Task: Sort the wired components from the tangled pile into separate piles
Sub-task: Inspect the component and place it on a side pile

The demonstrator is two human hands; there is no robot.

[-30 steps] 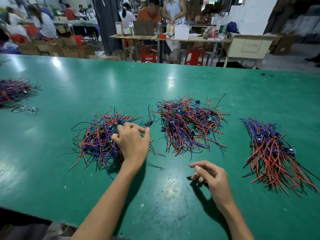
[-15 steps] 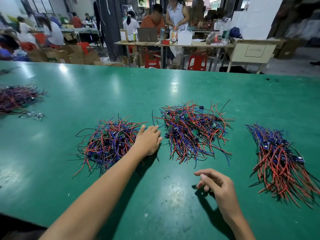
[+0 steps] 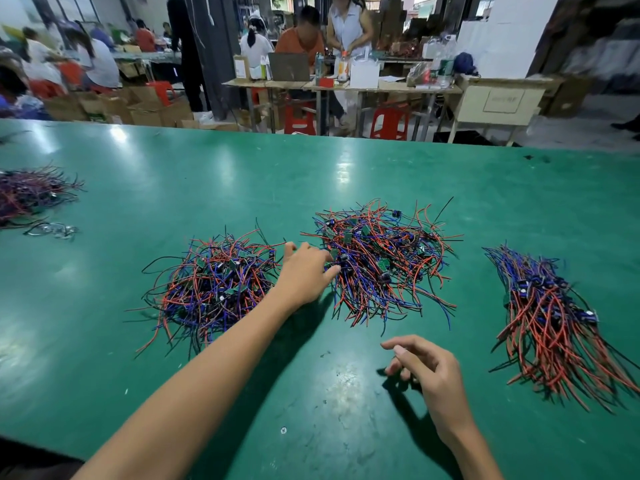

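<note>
Green glossy table [image 3: 346, 174], scuffed near us. Our left hand [image 3: 304, 271] reaches between the left pile [image 3: 211, 285] and the tangled middle pile [image 3: 377, 261], fingers extended, tips at the middle pile's left edge; whether it holds a wire, we can't tell. Right hand [image 3: 429, 372] hovers near us, loosely curled, holding nothing. Combed right pile [image 3: 550, 313] lies well apart. All thin red, blue, black wires with small green boards.
</note>
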